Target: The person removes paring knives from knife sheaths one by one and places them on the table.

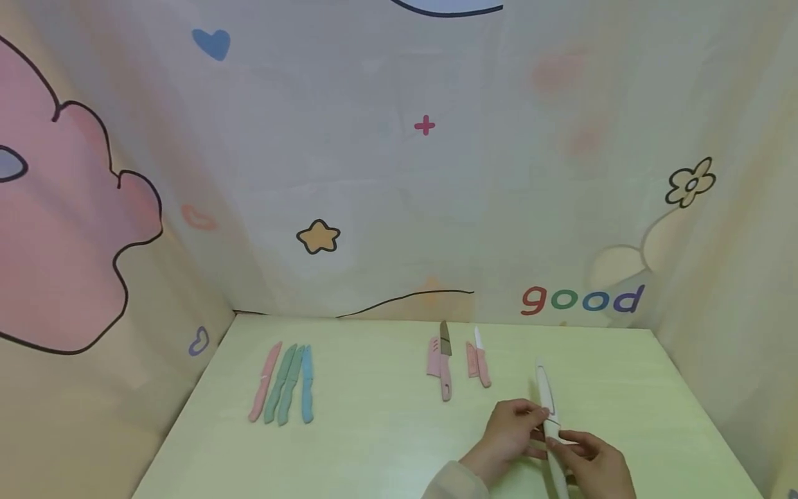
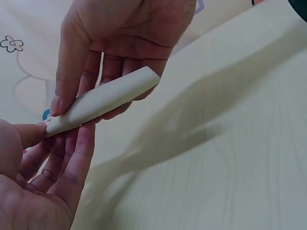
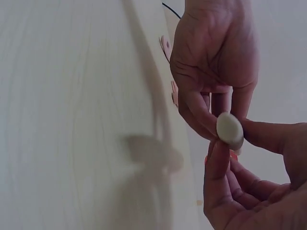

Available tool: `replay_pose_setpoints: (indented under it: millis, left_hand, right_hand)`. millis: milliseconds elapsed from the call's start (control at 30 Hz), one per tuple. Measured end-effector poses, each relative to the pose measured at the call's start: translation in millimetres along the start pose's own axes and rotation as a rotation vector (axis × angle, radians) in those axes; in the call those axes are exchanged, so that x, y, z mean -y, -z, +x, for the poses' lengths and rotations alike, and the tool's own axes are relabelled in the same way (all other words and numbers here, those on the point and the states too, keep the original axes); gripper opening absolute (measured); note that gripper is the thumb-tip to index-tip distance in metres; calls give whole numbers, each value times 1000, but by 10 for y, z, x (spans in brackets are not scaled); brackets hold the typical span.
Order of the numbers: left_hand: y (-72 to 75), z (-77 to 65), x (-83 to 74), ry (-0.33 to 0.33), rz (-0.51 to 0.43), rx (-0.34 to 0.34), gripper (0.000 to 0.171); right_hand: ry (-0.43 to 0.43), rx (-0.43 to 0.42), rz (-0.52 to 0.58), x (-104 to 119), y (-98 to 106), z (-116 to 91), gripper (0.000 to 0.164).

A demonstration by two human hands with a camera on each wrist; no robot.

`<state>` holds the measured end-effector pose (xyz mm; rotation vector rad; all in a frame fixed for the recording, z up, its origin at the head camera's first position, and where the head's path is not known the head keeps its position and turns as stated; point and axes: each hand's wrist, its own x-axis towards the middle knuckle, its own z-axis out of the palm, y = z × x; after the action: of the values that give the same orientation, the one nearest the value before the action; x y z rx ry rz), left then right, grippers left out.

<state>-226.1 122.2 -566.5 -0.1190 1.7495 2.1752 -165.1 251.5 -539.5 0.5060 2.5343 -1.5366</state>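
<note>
Both hands hold a white knife (image 1: 554, 450) whose blade end lies inside a white sheath (image 1: 545, 388), pointing away from the person above the table. My left hand (image 1: 508, 430) pinches it around the sheath's lower end, thumb on top. Just below, my right hand (image 1: 595, 461) grips the handle between thumb and fingers. In the left wrist view the pale handle (image 2: 105, 98) slants past the fingers, its blunt end free. The right wrist view looks straight at the rounded handle end (image 3: 230, 130), which hides the rest of the knife.
Left on the table (image 1: 374, 443) lie a pink knife (image 1: 264, 381), two green knives (image 1: 288, 388) and a blue knife (image 1: 307, 384), side by side. Towards the back, a larger pink-handled knife (image 1: 445, 374) and a smaller one (image 1: 483, 371) lie beside pink sheaths (image 1: 433, 357). A printed curtain (image 1: 374, 173) surrounds the table.
</note>
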Motion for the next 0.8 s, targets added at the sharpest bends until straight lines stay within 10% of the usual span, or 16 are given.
replay_pose_setpoints:
  millis: [800]
  left_hand:
    - [511, -127, -116, -2, 70, 12, 9]
  right_hand:
    - [-65, 139, 181, 141, -337, -34, 61]
